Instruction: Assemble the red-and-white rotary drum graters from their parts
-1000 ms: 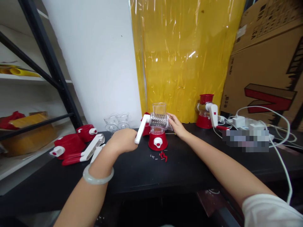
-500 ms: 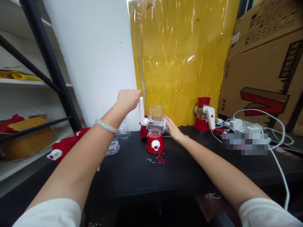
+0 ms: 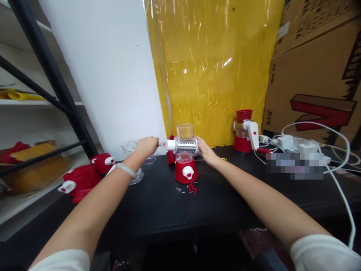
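A red and white rotary grater with a clear hopper stands upright on the black table. Its metal grating drum lies sideways in the clear housing. At its left, my left hand is closed around the end of the white crank handle. On the right, my right hand lies with fingers stretched out against the drum's open end, bracing the housing. Small red clips and several tiny metal pins lie in front of the base.
A second rotary grater stands at the back right, near white cables and plugs. Red grater parts sit at the left, with clear plastic pieces beside my left wrist. A large carton leans at the right.
My left hand has swung down with the crank handle, from above the drum to about the drum's level. My right hand stays against the drum's end.
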Demonstrator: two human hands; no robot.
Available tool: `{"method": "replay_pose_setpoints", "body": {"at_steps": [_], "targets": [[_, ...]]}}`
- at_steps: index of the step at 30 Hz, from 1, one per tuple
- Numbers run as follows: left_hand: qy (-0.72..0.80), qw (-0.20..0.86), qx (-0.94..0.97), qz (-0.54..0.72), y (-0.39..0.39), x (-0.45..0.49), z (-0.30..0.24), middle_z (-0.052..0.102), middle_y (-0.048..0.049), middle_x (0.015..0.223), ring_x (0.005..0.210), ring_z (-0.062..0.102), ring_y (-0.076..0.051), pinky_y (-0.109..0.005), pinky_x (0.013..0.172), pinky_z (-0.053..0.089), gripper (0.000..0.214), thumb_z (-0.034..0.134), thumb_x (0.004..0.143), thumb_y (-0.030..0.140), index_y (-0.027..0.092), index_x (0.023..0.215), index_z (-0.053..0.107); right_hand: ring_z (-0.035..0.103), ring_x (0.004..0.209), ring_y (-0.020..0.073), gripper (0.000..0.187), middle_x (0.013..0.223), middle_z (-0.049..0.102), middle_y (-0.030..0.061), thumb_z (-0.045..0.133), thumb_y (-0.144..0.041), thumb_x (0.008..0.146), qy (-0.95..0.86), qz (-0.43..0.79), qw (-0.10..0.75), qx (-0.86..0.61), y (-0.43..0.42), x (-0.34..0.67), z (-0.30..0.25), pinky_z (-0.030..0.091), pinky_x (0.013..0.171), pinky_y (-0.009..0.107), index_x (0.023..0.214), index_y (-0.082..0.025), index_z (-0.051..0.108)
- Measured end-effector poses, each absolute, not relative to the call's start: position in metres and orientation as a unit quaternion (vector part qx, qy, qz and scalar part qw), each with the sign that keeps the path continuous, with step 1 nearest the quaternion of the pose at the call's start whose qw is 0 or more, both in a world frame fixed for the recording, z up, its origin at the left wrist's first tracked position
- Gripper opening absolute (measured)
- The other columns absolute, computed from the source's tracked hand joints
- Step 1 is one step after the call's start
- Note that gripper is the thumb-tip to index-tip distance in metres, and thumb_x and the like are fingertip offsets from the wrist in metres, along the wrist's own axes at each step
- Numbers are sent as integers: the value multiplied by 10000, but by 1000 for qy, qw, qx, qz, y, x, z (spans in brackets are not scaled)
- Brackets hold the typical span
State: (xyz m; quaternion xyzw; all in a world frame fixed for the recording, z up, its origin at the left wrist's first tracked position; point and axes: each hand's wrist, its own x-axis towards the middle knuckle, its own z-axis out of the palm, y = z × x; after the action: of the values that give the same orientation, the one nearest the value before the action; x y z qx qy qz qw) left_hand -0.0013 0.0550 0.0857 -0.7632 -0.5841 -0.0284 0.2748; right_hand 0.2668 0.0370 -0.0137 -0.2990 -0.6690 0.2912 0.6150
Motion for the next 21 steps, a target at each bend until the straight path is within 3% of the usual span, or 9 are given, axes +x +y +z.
{"method": "replay_pose_setpoints", "body": {"at_steps": [11,17,21], "targets": [[-507,211,-834,54,-50,-23,46,680,-119,970,866,666,-256,-342,706,488,186,456,862,244,178,951,606,433,1322,251,614,1378,524,68,398,-632,871,-639,362,607,-302,34,264,-12,342,1107,482,1361,-268,469],[-494,213,-839,78,-115,-7,84,696,-80,904,834,664,-262,-340,663,465,158,515,811,307,227,884,630,435,1319,237,639,1380,521,55,415,-683,840,-655,312,625,-286,38,265,-14,279,1148,416,1308,-264,534],[-502,269,-822,-6,-145,15,126,682,-70,988,860,643,-270,-357,701,439,280,522,826,386,280,1057,639,443,1311,229,672,1367,533,52,415,-719,817,-654,308,630,-282,38,266,-14,271,1149,407,1296,-265,541]]}}
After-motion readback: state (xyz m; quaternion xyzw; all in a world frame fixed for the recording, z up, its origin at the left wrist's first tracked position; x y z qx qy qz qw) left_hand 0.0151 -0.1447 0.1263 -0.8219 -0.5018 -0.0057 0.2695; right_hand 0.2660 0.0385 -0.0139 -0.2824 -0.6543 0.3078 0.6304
